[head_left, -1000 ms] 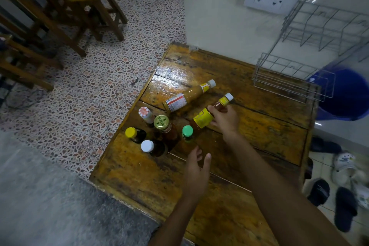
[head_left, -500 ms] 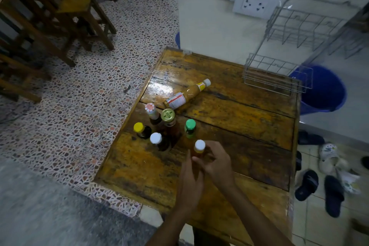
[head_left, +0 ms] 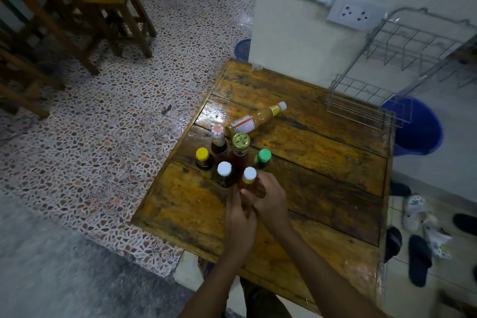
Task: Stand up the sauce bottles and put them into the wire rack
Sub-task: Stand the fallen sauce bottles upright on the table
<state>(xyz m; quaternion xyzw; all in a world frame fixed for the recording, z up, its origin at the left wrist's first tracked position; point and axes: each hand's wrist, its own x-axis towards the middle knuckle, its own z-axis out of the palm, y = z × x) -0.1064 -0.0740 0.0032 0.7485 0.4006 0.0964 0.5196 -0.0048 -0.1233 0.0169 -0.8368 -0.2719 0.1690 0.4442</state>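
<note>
Several sauce bottles stand upright in a cluster on the wooden table (head_left: 322, 168): a yellow-capped one (head_left: 202, 159), a pink-capped one (head_left: 218, 137), a gold-lidded one (head_left: 240, 146), a green-capped one (head_left: 263, 159) and a white-capped one (head_left: 224, 173). A white-capped orange bottle (head_left: 249, 177) stands at the cluster's near side, held by my right hand (head_left: 268, 199) and my left hand (head_left: 238, 214) around its body. One long orange bottle (head_left: 255, 120) lies on its side behind the cluster. The wire rack (head_left: 366, 106) sits empty at the table's far right corner.
A wall with a power socket (head_left: 353, 14) rises behind the table. A blue bucket (head_left: 418, 129) stands on the floor beyond the rack. Sandals (head_left: 418, 253) lie on the floor to the right. Wooden chairs (head_left: 103, 8) stand at far left.
My right hand lifted the yellow-labelled bottle that lay beside the long one, brought it near and stood it upright. My left hand joined it on the bottle, now against the cluster.
</note>
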